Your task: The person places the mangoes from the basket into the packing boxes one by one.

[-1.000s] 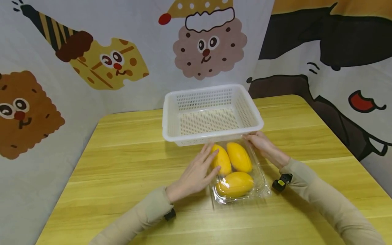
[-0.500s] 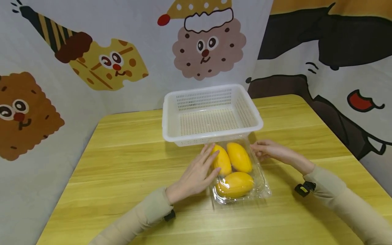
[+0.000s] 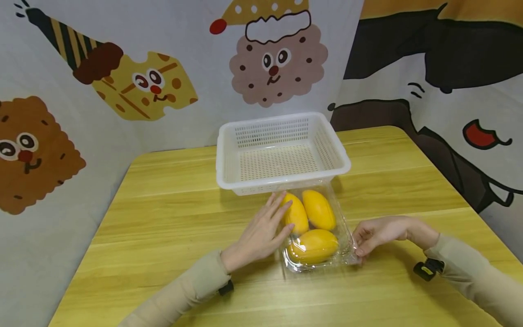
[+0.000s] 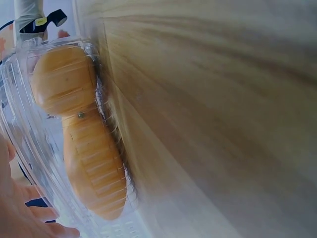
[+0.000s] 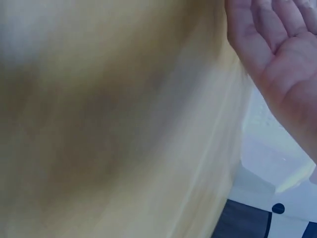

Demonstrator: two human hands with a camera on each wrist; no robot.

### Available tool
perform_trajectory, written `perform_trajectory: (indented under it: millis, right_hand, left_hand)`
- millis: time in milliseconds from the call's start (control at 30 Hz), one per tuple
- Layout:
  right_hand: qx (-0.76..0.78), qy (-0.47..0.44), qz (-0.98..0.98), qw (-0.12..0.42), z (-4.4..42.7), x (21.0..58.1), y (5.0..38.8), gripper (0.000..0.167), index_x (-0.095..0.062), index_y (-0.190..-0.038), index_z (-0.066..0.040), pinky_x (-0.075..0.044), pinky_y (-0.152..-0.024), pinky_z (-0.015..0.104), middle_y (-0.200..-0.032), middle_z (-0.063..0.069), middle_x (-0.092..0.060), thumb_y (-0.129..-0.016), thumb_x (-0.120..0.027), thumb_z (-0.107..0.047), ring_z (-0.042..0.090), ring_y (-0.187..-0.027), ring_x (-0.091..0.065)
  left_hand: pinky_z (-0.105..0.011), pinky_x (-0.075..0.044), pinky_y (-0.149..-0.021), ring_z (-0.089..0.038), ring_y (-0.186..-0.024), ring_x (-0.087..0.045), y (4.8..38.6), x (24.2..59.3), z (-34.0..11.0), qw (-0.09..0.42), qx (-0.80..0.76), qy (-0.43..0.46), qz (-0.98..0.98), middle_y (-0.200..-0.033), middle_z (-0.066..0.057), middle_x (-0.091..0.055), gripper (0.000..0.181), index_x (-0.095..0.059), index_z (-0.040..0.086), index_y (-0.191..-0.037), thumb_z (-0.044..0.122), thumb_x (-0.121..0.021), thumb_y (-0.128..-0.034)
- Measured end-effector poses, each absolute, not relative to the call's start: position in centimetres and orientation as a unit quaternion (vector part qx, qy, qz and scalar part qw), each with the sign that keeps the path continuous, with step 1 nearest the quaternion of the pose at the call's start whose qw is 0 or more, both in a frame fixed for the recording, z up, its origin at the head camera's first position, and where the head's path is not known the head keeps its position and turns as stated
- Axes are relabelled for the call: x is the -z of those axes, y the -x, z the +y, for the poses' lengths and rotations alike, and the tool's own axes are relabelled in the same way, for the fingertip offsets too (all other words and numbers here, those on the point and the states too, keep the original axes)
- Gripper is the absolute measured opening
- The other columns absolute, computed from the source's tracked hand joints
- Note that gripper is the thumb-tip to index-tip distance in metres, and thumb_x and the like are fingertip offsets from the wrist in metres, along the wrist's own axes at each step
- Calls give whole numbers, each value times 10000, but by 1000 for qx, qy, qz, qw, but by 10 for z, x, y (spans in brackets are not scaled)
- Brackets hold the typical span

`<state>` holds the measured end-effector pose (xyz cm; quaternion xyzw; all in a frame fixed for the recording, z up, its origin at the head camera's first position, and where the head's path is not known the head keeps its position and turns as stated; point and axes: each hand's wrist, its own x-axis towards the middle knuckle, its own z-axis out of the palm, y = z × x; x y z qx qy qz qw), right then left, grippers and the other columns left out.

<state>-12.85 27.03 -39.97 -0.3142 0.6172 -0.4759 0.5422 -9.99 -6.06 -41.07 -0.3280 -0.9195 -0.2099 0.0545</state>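
Observation:
Three yellow mangoes (image 3: 313, 245) lie in a clear plastic clamshell box (image 3: 342, 245) on the table, its lid down over them. My left hand (image 3: 261, 229) rests on the box's left side with fingers spread and fairly straight. In the left wrist view its fingertips (image 4: 42, 213) appear beside the clear wall, and two mangoes (image 4: 94, 163) show through the plastic. At the box's near right corner, my right hand (image 3: 380, 234) pinches the lid's edge between thumb and curled fingers. The right wrist view shows only its palm (image 5: 292, 69) and part of the fingers, not the box.
A white perforated plastic basket (image 3: 282, 177) stands right behind the box, with nothing in it. The wood-grain table (image 3: 163, 218) reaches back to a cloth backdrop (image 3: 184, 27) printed with cartoon biscuits and cheese.
My right hand has slid from the box's far right corner along its right side to the near right corner. The left hand, the box and the basket have stayed in place.

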Motion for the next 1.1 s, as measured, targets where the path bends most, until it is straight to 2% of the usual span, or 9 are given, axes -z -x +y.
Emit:
perform_trajectory:
  millis: [67, 200, 300, 367, 467, 600, 833, 967, 1100]
  right_hand:
    - [493, 309, 598, 551, 269, 402, 126, 256, -587, -995, 189, -575, -807, 332, -934, 113, -737, -945, -533, -56, 75, -838, -680]
    - [515, 298, 597, 538, 267, 405, 121, 263, -567, -933, 231, -584, -763, 320, -851, -41, -732, -920, -542, -30, 66, -772, -677]
    - [517, 290, 608, 529, 265, 405, 119, 262, -572, -898, 234, -591, -744, 317, -805, -43, -733, -901, -551, -27, 65, -734, -682]
    - [516, 287, 616, 522, 264, 406, 118, 259, -578, -883, 233, -594, -724, 314, -783, -19, -734, -890, -559, -25, 65, -710, -683]
    - [513, 291, 624, 512, 262, 406, 118, 257, -578, -845, 235, -596, -691, 317, -715, 150, -719, -881, -568, -20, 59, -679, -677]
    - [516, 303, 624, 503, 261, 407, 118, 261, -559, -789, 237, -592, -656, 317, -710, 391, -570, -866, -566, -13, 47, -648, -664]
    - [514, 305, 626, 502, 258, 405, 118, 256, -533, -741, 243, -594, -654, 345, -682, 381, -577, -834, -575, 8, 46, -625, -654]
    - [510, 307, 614, 518, 261, 404, 124, 244, -565, -830, 237, -581, -664, 252, -762, 421, -562, -876, -586, -2, 51, -680, -668]
    - [493, 310, 618, 528, 266, 400, 133, 230, -584, -901, 206, -561, -664, 200, -836, 364, -629, -907, -580, -24, 64, -741, -681]
  left_hand:
    - [-514, -275, -1146, -392, -1446, -209, 100, 410, -61, 55, 211, 329, -919, -1593, -117, -156, 581, -322, 87, -1476, 433, -320, -1011]
    - [-502, -267, -1152, -399, -1442, -218, 100, 410, -61, 53, 214, 328, -919, -1587, -132, -187, 579, -331, 87, -1473, 431, -331, -1007]
    - [-498, -262, -1153, -399, -1442, -217, 100, 410, -61, 52, 217, 327, -918, -1587, -130, -188, 581, -329, 89, -1474, 434, -333, -1006]
    - [-498, -262, -1153, -398, -1442, -218, 100, 411, -61, 54, 218, 328, -918, -1587, -129, -187, 581, -330, 86, -1473, 432, -334, -1006]
    - [-491, -257, -1158, -388, -1445, -217, 100, 411, -61, 58, 217, 330, -917, -1592, -115, -169, 583, -328, 81, -1473, 434, -329, -1009]
    - [-483, -248, -1165, -380, -1448, -213, 100, 411, -62, 57, 218, 330, -917, -1596, -97, -143, 585, -321, 83, -1476, 437, -328, -1010]
    - [-480, -243, -1167, -380, -1447, -214, 100, 410, -62, 51, 216, 328, -918, -1597, -94, -132, 584, -313, 86, -1480, 425, -344, -1006]
    - [-478, -247, -1166, -378, -1449, -212, 100, 409, -62, 56, 210, 329, -919, -1594, -109, -154, 579, -323, 84, -1475, 423, -343, -1006]
    - [-482, -253, -1165, -377, -1451, -208, 100, 409, -62, 55, 214, 326, -919, -1593, -106, -158, 574, -331, 85, -1472, 416, -356, -1004]
